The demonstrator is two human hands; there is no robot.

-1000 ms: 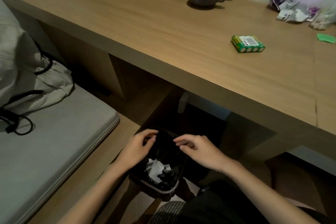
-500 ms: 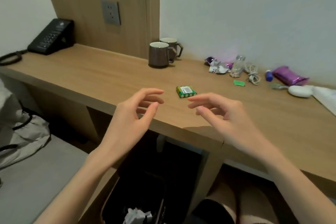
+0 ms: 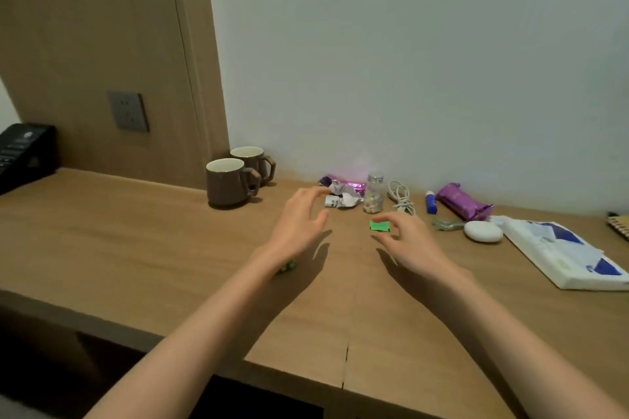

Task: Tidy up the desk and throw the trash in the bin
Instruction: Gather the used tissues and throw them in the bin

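Both my hands are stretched out over the wooden desk (image 3: 143,248). My left hand (image 3: 299,221) is open, its fingertips close to the crumpled purple and white wrappers (image 3: 342,194) by the wall. My right hand (image 3: 405,241) is open, thumb and forefinger either side of a small green scrap (image 3: 380,225) without clearly gripping it. A green battery pack (image 3: 287,267) peeks out from under my left wrist. The bin is out of view.
Two brown mugs (image 3: 231,182) stand at the back left, with a black phone (image 3: 23,153) at the far left. A small jar (image 3: 373,194), white cable (image 3: 403,201), blue tube (image 3: 431,202), purple packet (image 3: 464,202), white oval object (image 3: 483,231) and plastic bag (image 3: 565,255) lie to the right.
My hands rose from the bin under the desk and reached forward across the desktop toward the wrappers and green scrap. The view tilted up, so the bin dropped out of sight.
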